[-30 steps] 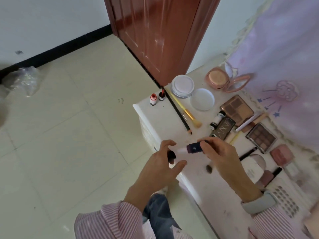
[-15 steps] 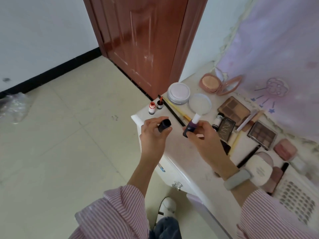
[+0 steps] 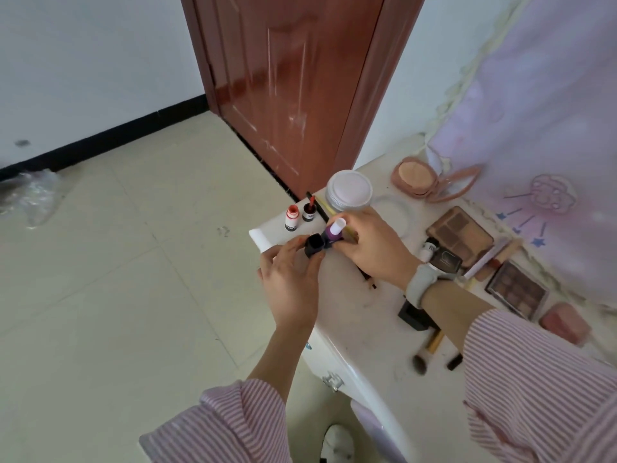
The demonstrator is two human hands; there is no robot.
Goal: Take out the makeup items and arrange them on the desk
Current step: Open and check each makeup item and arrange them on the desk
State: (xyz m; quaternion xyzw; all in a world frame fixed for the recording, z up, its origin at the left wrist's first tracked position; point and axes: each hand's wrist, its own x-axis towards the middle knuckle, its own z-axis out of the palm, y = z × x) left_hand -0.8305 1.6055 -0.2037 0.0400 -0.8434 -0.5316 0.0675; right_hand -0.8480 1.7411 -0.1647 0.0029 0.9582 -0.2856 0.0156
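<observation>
Cap (image 3: 314, 245) now beside stick (image 3: 335, 230), both pinched

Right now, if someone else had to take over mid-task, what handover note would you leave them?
Left hand: fingers grip the black cap, open end up.
Right hand: grips the purple lipstick tube, its pale stick exposed, right beside the cap.
Both are held above the desk corner.
Done: two small bottles, the round jar, the compact, two palettes and brushes already lie on the desk.
Left: set the lipstick and cap down, probably near the bottles. Whether more items wait outside the view cannot be told.
</observation>
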